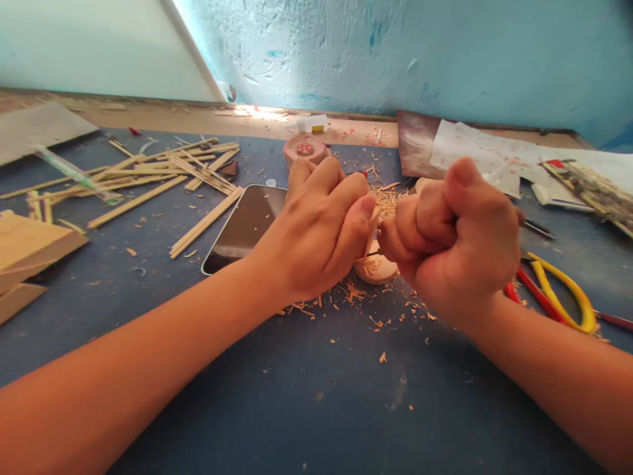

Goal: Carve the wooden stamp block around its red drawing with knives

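Observation:
My left hand [329, 227] is closed, thumb and fingers pinched on a thin pale strip of wood [372, 232]. Close beside it, my right hand [455, 231] makes a fist with the thumb up. A thin dark tip [374, 254] sticks out from under the right fist towards the wood, and a brownish end shows at its far side; most of this tool is hidden by the fingers. Below the hands lies a round pale wooden disc [378, 270] with shavings on it. Curled wood shavings [390, 201] are heaped behind it.
A phone [242, 224] lies left of my hands, near scattered wooden sticks [198, 165]. Wooden blocks [34, 251] stand far left. Red-and-yellow-handled pliers [564, 293] lie right. Behind are a red-rimmed round piece [304, 148], a small white bottle [312, 124] and papers [459, 145].

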